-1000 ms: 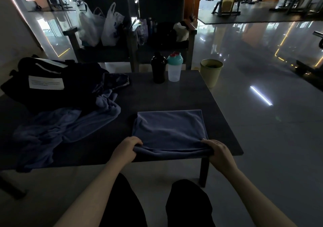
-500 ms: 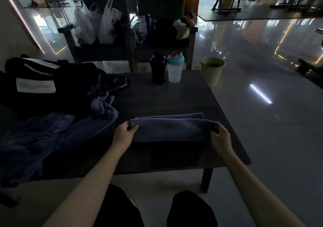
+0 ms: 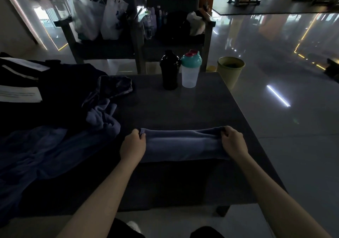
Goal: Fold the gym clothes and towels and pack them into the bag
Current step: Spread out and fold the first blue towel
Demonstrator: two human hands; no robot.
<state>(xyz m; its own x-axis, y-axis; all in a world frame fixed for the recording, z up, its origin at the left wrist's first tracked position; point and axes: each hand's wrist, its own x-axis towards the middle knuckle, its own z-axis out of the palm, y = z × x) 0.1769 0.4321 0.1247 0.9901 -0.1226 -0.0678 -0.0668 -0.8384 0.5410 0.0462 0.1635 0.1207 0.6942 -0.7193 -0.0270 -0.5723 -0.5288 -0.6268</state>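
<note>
Across the near half of the table [image 3: 183, 109], in the head view, the towel [image 3: 183, 144] lies as a long narrow band running left to right, and I have one end in each hand. My left hand [image 3: 133, 146] has its fingers curled over the left end, pinching the far fold. My right hand [image 3: 233, 142] grips the right end the same way. I judge that I hold both ends so the layers stay lined up and the band taut while the fold is set. If I let one end go, the soft cloth would slump and the edges would drift. It sits on bare tabletop just in front of me, which is the flat room I have for folding.

The bag [image 3: 55, 94], dark and slumped, is at the far left of the table, well apart from the towel. I cannot tell from here where its opening is. Between the two lies a loose blue cloth [image 3: 45, 149], unfolded and spread toward the left edge, with a darker shiny garment [image 3: 115, 85] bunched beside the bag. That heap stands in the way, so I would have to lift the towel over it rather than slide it.

At the far edge a black bottle [image 3: 169, 71] and a clear shaker [image 3: 190, 71] with a teal lid stand just beside each other, well apart from my hands. Beyond the table are a bin [image 3: 230, 71] on the floor and chairs [image 3: 110, 49] carrying plastic bags [image 3: 99, 17].
</note>
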